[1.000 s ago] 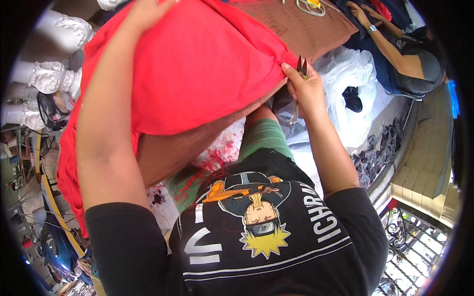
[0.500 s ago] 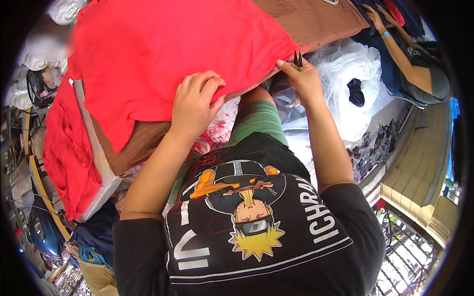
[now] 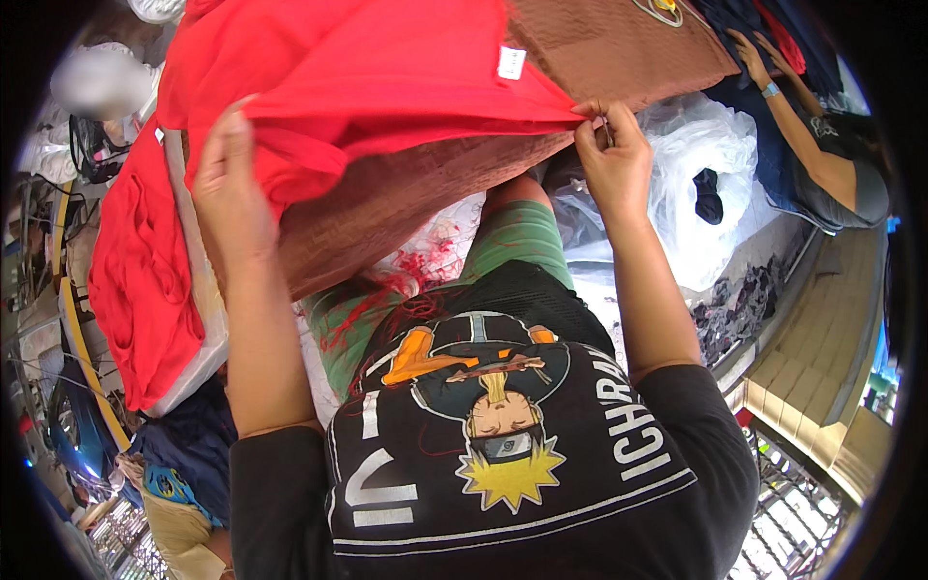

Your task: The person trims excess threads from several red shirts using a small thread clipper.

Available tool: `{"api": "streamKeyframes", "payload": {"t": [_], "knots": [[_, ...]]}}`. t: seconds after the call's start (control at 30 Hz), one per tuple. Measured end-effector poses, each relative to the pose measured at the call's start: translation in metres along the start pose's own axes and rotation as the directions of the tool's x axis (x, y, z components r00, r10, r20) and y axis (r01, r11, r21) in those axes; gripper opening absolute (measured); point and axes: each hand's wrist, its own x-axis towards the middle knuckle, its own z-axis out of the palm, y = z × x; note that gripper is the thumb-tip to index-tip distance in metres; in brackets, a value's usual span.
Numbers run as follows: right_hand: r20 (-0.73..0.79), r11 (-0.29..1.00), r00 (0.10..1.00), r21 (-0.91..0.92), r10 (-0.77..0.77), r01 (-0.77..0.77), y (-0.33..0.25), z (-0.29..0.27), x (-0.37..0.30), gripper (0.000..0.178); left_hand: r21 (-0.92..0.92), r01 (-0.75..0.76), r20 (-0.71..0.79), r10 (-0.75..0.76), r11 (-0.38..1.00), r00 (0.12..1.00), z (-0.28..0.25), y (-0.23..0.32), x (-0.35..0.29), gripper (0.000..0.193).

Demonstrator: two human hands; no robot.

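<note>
A red garment (image 3: pixel 387 68) lies over a brown-covered tabletop (image 3: pixel 425 193), its near edge lifted and drawn into folds between my hands. My left hand (image 3: pixel 232 184), slightly blurred, pinches the raised edge on the left. At the right corner, my right hand (image 3: pixel 616 159) grips the cloth between thumb and fingers. Small dark thread snips (image 3: pixel 607 130) also sit in that hand, mostly hidden by the fingers. A white label (image 3: pixel 512 64) shows on the garment's upturned side.
More red cloth (image 3: pixel 145 280) hangs at the table's left side. Clear plastic bagging (image 3: pixel 691 174) is heaped at the right. Red thread scraps (image 3: pixel 425 266) lie by my lap. Beyond the bagging, another person's arm (image 3: pixel 797 126) reaches over dark cloth. Yellow-handled scissors (image 3: pixel 664 10) rest at the far edge.
My left hand has moved left and up, lifting the near edge and baring more brown surface. The white label has come into view. My right hand stays at the corner, its snips now less visible.
</note>
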Motion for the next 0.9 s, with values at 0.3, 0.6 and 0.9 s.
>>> {"api": "streamKeyframes", "payload": {"t": [0.3, 0.6, 0.9], "knots": [[0.606, 0.963, 0.78, -0.085, -0.153, 0.255, -0.003, -0.018, 0.003, 0.022, 0.819, -0.366, 0.365, 0.091, 0.443, 0.927, -0.074, -0.015, -0.008, 0.019], [0.482, 0.997, 0.874, 0.066, -0.061, 0.034, -0.031, 0.02, 0.011, 0.019, 0.427, -0.359, 0.631, 0.011, 0.83, 0.776, 0.074, -0.019, -0.061, 0.035], [0.422, 0.959, 0.907, 0.254, 0.009, -0.128, -0.014, 0.032, -0.008, 0.029, 0.572, -0.566, 0.593, 0.178, 0.593, 0.785, 0.086, -0.05, -0.081, 0.035]]}}
